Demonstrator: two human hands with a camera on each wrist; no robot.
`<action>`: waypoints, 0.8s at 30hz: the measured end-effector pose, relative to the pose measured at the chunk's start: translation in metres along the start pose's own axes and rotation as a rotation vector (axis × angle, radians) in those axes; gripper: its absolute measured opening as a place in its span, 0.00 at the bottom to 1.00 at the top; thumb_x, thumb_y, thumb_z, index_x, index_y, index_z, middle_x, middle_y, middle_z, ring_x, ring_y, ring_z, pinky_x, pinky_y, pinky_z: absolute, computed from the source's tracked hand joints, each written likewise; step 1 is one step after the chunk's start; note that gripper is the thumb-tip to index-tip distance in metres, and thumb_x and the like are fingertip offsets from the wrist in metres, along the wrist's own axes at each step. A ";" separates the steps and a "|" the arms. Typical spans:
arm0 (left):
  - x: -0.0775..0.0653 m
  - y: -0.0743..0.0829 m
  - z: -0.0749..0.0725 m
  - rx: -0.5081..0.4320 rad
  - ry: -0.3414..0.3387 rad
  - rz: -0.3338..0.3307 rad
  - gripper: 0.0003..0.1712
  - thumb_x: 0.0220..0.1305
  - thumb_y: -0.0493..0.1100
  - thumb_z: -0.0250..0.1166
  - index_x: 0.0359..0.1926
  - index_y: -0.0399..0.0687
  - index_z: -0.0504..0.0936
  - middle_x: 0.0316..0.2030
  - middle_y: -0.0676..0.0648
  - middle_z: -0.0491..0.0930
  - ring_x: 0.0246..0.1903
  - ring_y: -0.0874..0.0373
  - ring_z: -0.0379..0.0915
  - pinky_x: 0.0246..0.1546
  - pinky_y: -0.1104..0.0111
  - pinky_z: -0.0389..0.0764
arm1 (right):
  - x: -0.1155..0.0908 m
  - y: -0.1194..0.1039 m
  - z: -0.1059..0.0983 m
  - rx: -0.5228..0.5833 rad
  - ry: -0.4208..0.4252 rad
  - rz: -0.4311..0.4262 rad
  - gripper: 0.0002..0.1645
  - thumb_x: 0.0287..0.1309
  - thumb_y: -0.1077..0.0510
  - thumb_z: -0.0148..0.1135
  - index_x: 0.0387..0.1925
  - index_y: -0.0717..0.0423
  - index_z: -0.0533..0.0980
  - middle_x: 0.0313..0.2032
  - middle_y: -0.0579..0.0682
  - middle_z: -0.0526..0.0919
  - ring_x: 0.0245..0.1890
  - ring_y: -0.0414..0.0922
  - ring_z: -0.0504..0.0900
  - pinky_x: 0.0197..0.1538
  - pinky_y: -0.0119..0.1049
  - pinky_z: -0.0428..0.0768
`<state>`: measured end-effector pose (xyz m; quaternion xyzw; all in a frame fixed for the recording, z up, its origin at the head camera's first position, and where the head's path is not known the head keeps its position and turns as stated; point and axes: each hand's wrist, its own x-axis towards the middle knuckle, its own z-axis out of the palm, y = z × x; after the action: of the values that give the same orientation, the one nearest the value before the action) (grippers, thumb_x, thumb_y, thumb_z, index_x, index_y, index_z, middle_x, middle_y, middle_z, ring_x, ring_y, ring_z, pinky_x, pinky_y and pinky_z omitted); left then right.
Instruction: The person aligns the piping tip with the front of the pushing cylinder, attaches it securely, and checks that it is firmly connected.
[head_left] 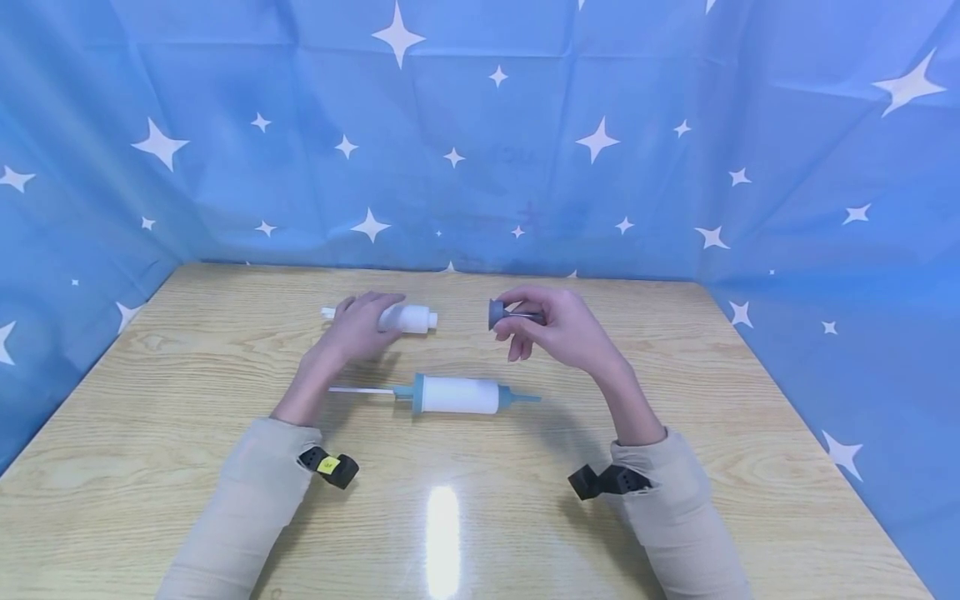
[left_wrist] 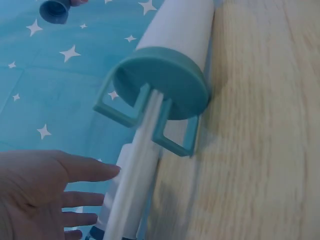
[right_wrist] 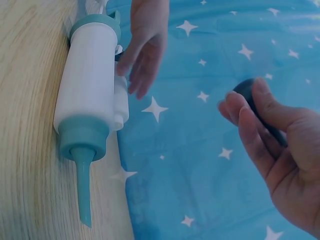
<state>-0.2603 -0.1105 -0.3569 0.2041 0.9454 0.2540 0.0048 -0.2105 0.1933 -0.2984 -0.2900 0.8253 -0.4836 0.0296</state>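
Note:
My left hand (head_left: 362,327) hovers over the smaller white syringe-like tube (head_left: 408,319) at the back of the table. Its fingers are straight and spread in the left wrist view, with fingertips right beside the tube. To the right, my right hand (head_left: 562,327) pinches a dark grey funnel-shaped piece (head_left: 496,314) between thumb and fingers, above the table. Its wide hollow end points left; the narrow part lies partly hidden by the fingers. Nearer me lies a large white syringe (head_left: 459,395) with a teal collar, a teal nozzle (right_wrist: 84,192) and a white plunger rod (left_wrist: 131,182).
A wood-grain table (head_left: 480,467) carries everything. Behind it and at both sides hangs a blue cloth (head_left: 480,125) with white stars. The large syringe lies crosswise between the forearms, its rod reaching left and its nozzle right.

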 end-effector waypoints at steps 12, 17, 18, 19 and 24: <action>-0.002 -0.005 0.002 0.089 -0.065 -0.048 0.28 0.60 0.33 0.69 0.62 0.37 0.78 0.57 0.34 0.79 0.59 0.35 0.72 0.63 0.34 0.59 | 0.002 0.003 0.001 -0.008 -0.009 0.028 0.16 0.66 0.63 0.65 0.53 0.64 0.78 0.32 0.52 0.89 0.24 0.53 0.87 0.30 0.43 0.86; -0.001 -0.007 0.002 0.088 -0.046 -0.079 0.27 0.57 0.34 0.71 0.58 0.33 0.78 0.54 0.33 0.81 0.54 0.34 0.76 0.56 0.39 0.70 | 0.002 0.003 0.001 -0.016 -0.014 0.035 0.16 0.67 0.63 0.64 0.54 0.64 0.78 0.32 0.52 0.89 0.25 0.56 0.87 0.30 0.42 0.86; -0.001 -0.006 0.001 0.080 -0.036 -0.078 0.26 0.58 0.34 0.71 0.58 0.33 0.79 0.53 0.33 0.81 0.53 0.34 0.76 0.55 0.40 0.72 | 0.002 0.003 0.001 -0.019 -0.015 0.034 0.16 0.67 0.63 0.64 0.54 0.65 0.78 0.32 0.52 0.89 0.25 0.56 0.87 0.30 0.42 0.86; -0.001 -0.006 0.001 0.069 -0.022 -0.071 0.25 0.58 0.34 0.71 0.57 0.33 0.80 0.52 0.33 0.81 0.53 0.35 0.76 0.53 0.40 0.74 | 0.002 0.003 0.001 -0.021 -0.017 0.034 0.16 0.67 0.63 0.64 0.54 0.64 0.78 0.32 0.52 0.89 0.25 0.56 0.87 0.31 0.42 0.86; -0.001 0.002 -0.003 0.017 0.047 -0.020 0.24 0.57 0.33 0.71 0.57 0.37 0.82 0.53 0.33 0.81 0.54 0.36 0.76 0.52 0.42 0.77 | 0.003 0.005 0.002 -0.026 -0.019 0.036 0.16 0.67 0.63 0.65 0.54 0.64 0.78 0.32 0.51 0.89 0.25 0.55 0.87 0.31 0.42 0.86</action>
<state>-0.2588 -0.1111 -0.3536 0.1886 0.9493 0.2508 -0.0164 -0.2141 0.1920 -0.3030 -0.2799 0.8364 -0.4693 0.0426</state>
